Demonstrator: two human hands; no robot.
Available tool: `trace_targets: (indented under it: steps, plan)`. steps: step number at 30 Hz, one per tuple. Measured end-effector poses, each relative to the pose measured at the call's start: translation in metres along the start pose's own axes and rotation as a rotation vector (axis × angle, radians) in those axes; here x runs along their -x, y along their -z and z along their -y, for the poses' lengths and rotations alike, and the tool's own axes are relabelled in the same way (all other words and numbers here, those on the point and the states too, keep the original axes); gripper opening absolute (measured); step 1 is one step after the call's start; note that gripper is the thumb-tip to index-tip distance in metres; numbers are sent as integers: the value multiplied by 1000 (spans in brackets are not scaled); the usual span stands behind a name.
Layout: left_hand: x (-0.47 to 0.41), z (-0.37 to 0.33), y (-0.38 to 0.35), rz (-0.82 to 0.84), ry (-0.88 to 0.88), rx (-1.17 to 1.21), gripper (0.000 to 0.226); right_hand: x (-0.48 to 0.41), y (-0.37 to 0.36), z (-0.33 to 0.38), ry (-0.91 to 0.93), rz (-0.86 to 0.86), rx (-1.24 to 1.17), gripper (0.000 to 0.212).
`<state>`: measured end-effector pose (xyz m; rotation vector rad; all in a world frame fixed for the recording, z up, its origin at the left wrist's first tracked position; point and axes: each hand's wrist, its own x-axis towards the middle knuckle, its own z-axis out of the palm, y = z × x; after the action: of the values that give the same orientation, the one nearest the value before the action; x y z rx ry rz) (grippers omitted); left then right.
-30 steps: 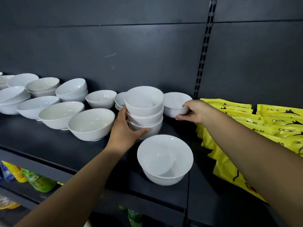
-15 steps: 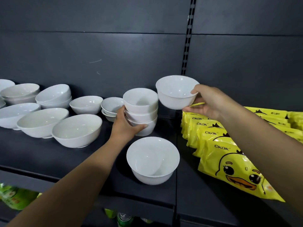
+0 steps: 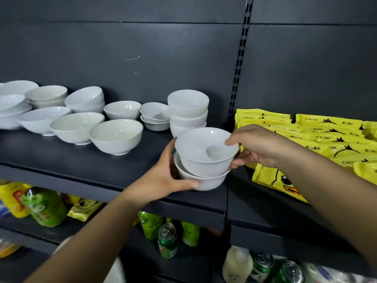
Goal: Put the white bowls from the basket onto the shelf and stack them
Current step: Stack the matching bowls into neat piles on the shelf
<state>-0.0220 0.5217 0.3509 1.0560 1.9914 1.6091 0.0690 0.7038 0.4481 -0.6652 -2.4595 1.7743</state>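
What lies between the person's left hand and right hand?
In the head view, two nested white bowls: the left hand holds the lower bowl, the right hand pinches the upper bowl.

"ckak" on yellow packets (image 3: pixel 326 137)

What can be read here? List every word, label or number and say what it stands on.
"ckak": printed on the yellow packets, repeated on several of them.
Smaller print on those packets: too blurred to read.
Labels on the green bottle and the green can: too blurred to read.
No text on the white bowls.
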Motion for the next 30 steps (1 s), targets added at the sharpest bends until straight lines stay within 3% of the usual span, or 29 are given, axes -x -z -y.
trace_targets:
  steps: [3, 8, 17, 20, 23, 25, 27, 30]
  plan:
    - [-3, -2, -2, -37, -4, -27, 116, -3, -5, -5, 30, -41, 23, 7]
    - [-1, -7, -8, -95, -20, -59, 76, -12, -7, -9, 54, -103, 87, 5]
    - [1, -7, -3, -123, -6, -49, 92, -30, -1, -11, 24, 31, 213, 11]
    - [4, -4, 2, -149, 15, -52, 93, -39, -6, -14, 44, -5, 193, 11]
    - [7, -3, 7, -187, 46, -68, 89, -48, -25, -20, 108, -64, 23, 17]
    - [8, -3, 7, -163, 65, -76, 91, -51, -38, -28, 94, 21, -301, 9]
    - [8, -6, 1, -114, 56, -121, 102, -51, -45, -35, 101, 118, -575, 16]
    - [4, -3, -5, -157, 19, -173, 110, -52, -51, -40, 145, 134, -677, 31]
